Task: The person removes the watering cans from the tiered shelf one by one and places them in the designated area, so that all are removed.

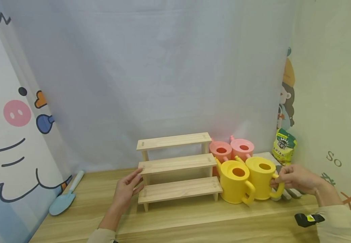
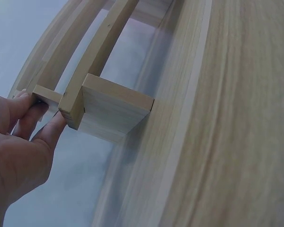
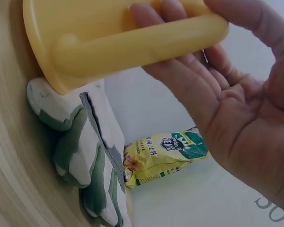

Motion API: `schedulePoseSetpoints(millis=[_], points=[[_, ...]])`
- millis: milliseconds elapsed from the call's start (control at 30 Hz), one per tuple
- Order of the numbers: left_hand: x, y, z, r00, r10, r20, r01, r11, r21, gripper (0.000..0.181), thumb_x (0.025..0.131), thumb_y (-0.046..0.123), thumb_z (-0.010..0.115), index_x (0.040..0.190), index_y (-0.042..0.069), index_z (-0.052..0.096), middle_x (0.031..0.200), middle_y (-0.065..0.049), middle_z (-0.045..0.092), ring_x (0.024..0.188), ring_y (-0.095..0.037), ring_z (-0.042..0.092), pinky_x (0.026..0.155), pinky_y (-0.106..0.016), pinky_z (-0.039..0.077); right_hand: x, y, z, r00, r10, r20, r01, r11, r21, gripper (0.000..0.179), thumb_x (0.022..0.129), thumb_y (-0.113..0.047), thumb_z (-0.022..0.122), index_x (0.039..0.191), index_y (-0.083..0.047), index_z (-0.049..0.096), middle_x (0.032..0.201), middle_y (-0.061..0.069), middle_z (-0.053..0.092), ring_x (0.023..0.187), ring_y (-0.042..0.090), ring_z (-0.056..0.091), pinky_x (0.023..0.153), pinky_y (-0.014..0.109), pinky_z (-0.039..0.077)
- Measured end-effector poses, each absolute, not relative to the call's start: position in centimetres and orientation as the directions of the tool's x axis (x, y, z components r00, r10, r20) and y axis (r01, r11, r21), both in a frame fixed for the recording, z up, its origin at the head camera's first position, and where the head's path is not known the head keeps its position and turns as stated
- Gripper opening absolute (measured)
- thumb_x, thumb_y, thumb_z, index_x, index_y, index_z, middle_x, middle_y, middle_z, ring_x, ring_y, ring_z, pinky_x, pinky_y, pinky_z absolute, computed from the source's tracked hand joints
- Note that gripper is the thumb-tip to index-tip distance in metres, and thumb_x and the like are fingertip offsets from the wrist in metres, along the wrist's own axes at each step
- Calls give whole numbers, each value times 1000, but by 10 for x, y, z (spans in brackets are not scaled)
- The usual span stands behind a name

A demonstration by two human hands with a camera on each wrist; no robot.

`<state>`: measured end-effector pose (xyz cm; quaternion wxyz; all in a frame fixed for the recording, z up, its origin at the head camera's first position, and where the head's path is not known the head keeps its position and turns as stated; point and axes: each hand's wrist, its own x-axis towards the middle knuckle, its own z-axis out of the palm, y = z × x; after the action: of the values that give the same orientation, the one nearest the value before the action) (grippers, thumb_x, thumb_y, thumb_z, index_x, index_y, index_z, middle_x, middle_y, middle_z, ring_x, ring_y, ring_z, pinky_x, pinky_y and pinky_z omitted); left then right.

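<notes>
A three-tier wooden shelf (image 1: 175, 163) stands on the table. My left hand (image 1: 127, 190) holds its left end, fingers at the middle and lower boards; the left wrist view shows the fingers (image 2: 51, 130) against the board ends. To the right of the shelf stand two yellow watering cans, the left one (image 1: 231, 189) beside the lower boards. My right hand (image 1: 297, 179) grips the handle of the right yellow watering can (image 1: 257, 185), with fingers passed through the loop (image 3: 146, 47). Behind them are two pink watering cans, a darker one (image 1: 216, 146) and a lighter one (image 1: 245, 143), partly hidden.
White-and-green gloves (image 3: 85, 156) lie beside the right yellow can. Behind them, a yellow-green packet (image 1: 284, 146) stands near the right wall. On the table's left side lies a light-blue trowel (image 1: 63, 200). A pale curtain (image 1: 169, 74) hangs behind the table.
</notes>
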<state>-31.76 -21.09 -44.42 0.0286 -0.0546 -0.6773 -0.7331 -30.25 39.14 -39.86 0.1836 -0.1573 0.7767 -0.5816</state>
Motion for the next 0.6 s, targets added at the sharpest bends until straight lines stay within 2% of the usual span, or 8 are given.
schedulePoseSetpoints(millis=[133, 233, 400, 600], points=[[-318, -211, -444, -993, 30, 117, 115, -79, 990, 42, 107, 7, 48, 148, -2, 45, 158, -19, 31, 138, -39, 40, 104, -43, 49, -303, 392, -400, -863, -491, -120, -7, 250, -968, 19, 99, -4, 56, 82, -9, 61, 105, 15, 74, 103, 25, 70, 90, 36, 58], [-318, -211, -444, -992, 32, 119, 116, -79, 990, 42, 107, 7, 47, 148, -2, 44, 158, -20, 31, 138, -39, 40, 104, -42, 49, -302, 392, -401, -842, -524, -128, -2, 241, -971, 13, 101, -4, 55, 93, -2, 65, 108, 17, 73, 103, 27, 70, 90, 37, 59], [-317, -211, -443, -991, 40, 125, 122, -75, 990, 42, 107, 6, 46, 149, -3, 43, 159, -19, 29, 139, -40, 39, 104, -42, 49, -300, 391, -401, -796, -592, -127, -5, 216, -976, 18, 102, -2, 52, 108, 11, 63, 111, 21, 71, 106, 29, 68, 92, 38, 59], [-317, -211, -443, -991, 36, 125, 122, -77, 990, 43, 107, 7, 47, 148, -3, 43, 158, -19, 30, 138, -40, 40, 103, -40, 50, -298, 387, -399, -808, -568, -155, -10, 277, -961, 20, 100, -5, 56, 109, 12, 62, 110, 21, 70, 105, 28, 67, 91, 37, 59]])
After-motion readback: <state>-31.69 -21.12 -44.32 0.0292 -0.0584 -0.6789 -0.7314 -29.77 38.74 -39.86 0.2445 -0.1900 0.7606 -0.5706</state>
